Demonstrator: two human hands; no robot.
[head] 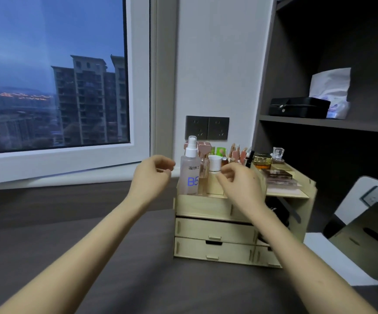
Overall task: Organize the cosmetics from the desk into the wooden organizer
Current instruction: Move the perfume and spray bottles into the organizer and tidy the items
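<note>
The wooden organizer stands on the dark desk against the wall, its drawers shut. In its top left compartment a clear spray bottle marked B5 stands upright, with a white jar, pink lipsticks and a perfume bottle behind and to the right. Flat palettes lie on its right shelf. My left hand hovers just left of the spray bottle, fingers loosely curled, holding nothing. My right hand hangs in front of the top compartments, fingers curled and empty.
A window fills the left. Wall sockets sit above the organizer. A dark shelf unit on the right holds a black case and a tissue pack. A tilted mirror stands at the right.
</note>
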